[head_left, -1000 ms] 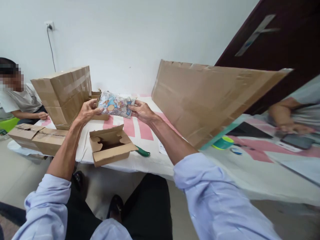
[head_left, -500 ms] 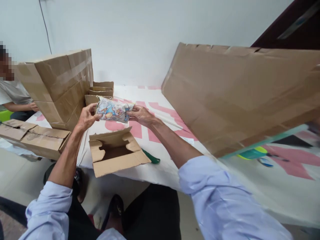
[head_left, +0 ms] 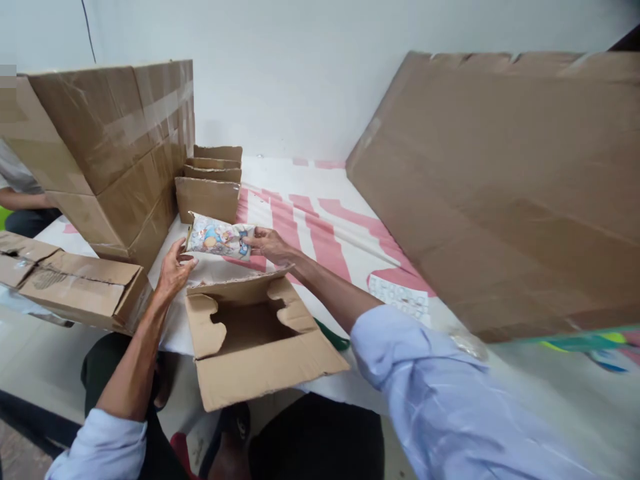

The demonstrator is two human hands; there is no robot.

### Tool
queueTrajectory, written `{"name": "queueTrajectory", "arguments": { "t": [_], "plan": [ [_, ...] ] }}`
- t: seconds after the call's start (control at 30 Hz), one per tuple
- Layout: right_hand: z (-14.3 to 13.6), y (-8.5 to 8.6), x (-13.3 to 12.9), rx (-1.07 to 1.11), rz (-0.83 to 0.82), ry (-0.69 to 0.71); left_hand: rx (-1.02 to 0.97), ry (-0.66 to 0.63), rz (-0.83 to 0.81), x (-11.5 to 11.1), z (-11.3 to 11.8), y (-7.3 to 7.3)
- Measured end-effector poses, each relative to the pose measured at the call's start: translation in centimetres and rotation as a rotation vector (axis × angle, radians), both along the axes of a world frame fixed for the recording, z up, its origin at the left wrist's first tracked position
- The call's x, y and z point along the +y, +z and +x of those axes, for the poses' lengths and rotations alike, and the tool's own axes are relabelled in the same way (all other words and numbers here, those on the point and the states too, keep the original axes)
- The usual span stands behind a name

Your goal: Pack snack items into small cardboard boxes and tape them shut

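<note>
A white printed packet (head_left: pixel 217 237) with cartoon figures in blue and orange is held up just beyond an open cardboard box. My right hand (head_left: pixel 270 245) grips its right end between thumb and fingers. At the packet's left end is my left hand (head_left: pixel 175 268), its thumb and fingers spread apart and not closed on the packet. Below both hands, the cardboard box (head_left: pixel 273 367) stands at the table's near edge with flaps folded out; its inside is dark. Part of a green object (head_left: pixel 334 335) shows behind the box's right side.
Stacked taped cartons (head_left: pixel 145 153) rise on the left, with upright cardboard pieces (head_left: pixel 207 199) beside them. A long closed carton (head_left: pixel 75 283) lies front left. A large cardboard panel (head_left: pixel 505 200) leans at right. Another person's arm (head_left: pixel 25 200) shows at far left.
The left hand's fingers have come off the packet's left end and spread. The right hand still grips the packet. The view has shifted, and the box appears larger and nearer.
</note>
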State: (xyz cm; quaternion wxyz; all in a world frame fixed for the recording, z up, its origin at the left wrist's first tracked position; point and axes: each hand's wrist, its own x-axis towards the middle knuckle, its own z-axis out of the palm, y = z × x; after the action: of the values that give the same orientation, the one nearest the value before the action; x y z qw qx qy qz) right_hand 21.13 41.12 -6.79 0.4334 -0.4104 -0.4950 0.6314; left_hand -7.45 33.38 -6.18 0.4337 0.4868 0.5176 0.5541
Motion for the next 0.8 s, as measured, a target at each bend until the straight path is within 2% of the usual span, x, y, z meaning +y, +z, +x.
{"name": "queueTrajectory", "arguments": {
  "t": [0.1,0.2,0.33,0.43,0.5,0.57,0.7,0.8],
  "plan": [
    [-1.5,-0.1,2.7,-0.004,0.102,-0.027,0.138,0.105,0.041,-1.2,-0.5,-0.5],
    [-3.2,-0.5,5.1,-0.046,0.182,-0.128,0.182,0.085,0.062,-4.7,-0.9,-0.4],
    [-3.9,-1.5,6.6,-0.197,0.241,-0.231,0.246,0.029,0.02,-13.4,-1.6,-0.8],
    [-2.6,-1.6,5.9,-0.298,0.237,-0.262,0.322,-0.029,-0.018,-19.7,-2.1,-1.6],
    [-0.8,-1.1,4.4,-0.346,0.228,-0.243,0.38,-0.08,-0.024,-22.3,-1.9,-1.9],
    [1.5,-0.2,1.8,-0.364,0.212,-0.161,0.452,-0.122,-0.006,-23.3,-1.2,-1.9],
    [6.5,1.4,-6.4,-0.433,0.127,0.11,0.568,-0.145,0.135,-23.1,0.6,-1.9],
    [8.3,1.9,-12.4,-0.444,-0.01,0.244,0.555,-0.155,0.177,-22.1,0.8,-2.4]
  ]
}}
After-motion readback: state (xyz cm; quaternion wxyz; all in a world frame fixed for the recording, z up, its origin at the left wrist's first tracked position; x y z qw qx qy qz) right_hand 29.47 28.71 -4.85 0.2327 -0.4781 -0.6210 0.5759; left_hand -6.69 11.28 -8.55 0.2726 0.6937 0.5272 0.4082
